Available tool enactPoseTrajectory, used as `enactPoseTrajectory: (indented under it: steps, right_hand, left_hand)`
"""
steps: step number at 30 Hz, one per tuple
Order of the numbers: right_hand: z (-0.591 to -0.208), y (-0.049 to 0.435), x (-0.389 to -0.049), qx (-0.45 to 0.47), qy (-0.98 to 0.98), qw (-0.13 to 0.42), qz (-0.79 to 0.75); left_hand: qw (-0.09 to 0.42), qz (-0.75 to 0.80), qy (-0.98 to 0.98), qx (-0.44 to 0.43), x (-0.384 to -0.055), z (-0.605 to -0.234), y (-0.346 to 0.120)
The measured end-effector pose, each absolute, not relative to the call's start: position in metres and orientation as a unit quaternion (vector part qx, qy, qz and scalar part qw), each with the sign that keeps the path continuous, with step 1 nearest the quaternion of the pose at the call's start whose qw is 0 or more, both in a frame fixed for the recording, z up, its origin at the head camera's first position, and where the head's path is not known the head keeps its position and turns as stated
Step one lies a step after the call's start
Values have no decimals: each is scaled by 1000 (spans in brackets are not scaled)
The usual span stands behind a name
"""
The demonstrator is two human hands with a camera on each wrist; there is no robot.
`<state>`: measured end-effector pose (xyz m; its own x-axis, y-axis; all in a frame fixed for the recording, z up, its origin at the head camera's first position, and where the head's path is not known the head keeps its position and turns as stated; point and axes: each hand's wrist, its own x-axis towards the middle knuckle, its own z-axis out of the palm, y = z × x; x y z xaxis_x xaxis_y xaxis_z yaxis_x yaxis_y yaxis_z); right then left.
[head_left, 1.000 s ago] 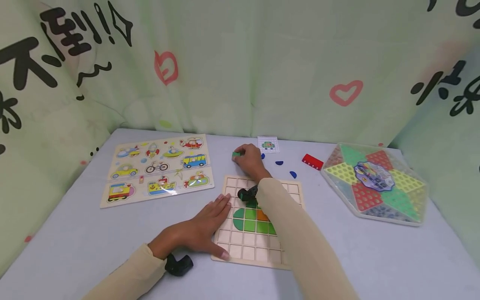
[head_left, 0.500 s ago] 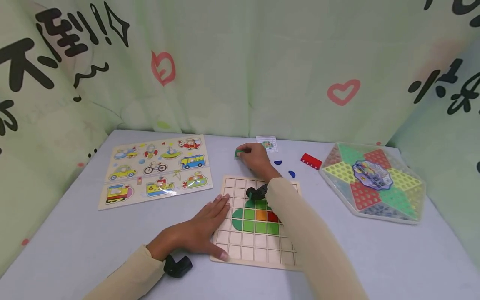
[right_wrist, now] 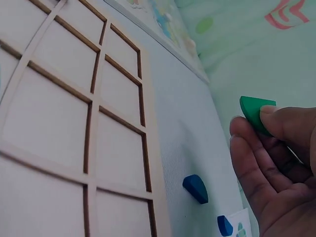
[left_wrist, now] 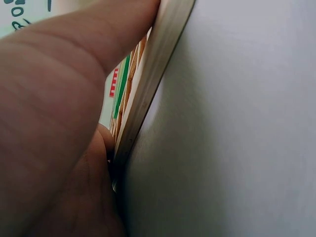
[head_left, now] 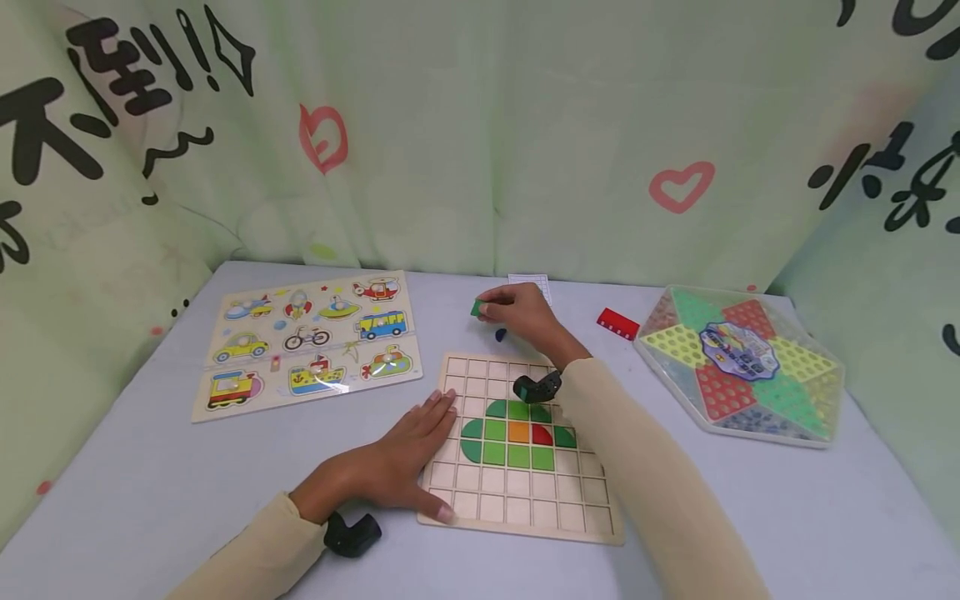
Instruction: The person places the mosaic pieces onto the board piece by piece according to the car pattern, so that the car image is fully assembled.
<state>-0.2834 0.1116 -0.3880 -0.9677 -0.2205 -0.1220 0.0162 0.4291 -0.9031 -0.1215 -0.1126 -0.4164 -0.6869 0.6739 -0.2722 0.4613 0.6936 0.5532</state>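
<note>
A wooden grid board (head_left: 495, 505) lies flat on the table, its middle cells filled with green squares (head_left: 518, 457), darker green rounded pieces (head_left: 471, 451), an orange square (head_left: 519, 431) and a red piece (head_left: 542, 434). My left hand (head_left: 401, 458) rests along the board's left side, fingers straight and thumb at the lower corner. Beyond the far edge, my right hand (head_left: 528, 315) pinches a green rounded piece (right_wrist: 254, 111) between thumb and fingers, held up above the table. A dark blue piece (head_left: 500, 335) lies below that hand; the right wrist view shows a second blue piece (right_wrist: 224, 225).
A vehicle picture puzzle (head_left: 307, 346) lies at the left. To the right are a red dotted bar (head_left: 618, 323) and a hexagonal clear box (head_left: 738, 367). A small printed card (head_left: 528, 277) at the back is mostly behind the right hand. A printed curtain (head_left: 420, 150) encloses the table.
My right forearm has swung to the right, uncovering more coloured pieces and covering the blue ones there. The green piece is still pinched and has turned slightly. My left hand stays put.
</note>
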Motion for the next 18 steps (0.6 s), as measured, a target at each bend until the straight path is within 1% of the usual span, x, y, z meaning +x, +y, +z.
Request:
enactPoseTrajectory:
  steps: [9,15,18]
  right_hand:
    - [-390,135,-268,-98,846,116,-511]
    - [-390,145,-255,-115,867,118,-469]
    - [-389,148,-247,-127,871,130,-456]
  left_hand:
    - [231,223,889,325,-123,-417,-112]
    - [234,227,889,321,-122,-416,-112]
    - [237,226,890,318,-122,-416,-112]
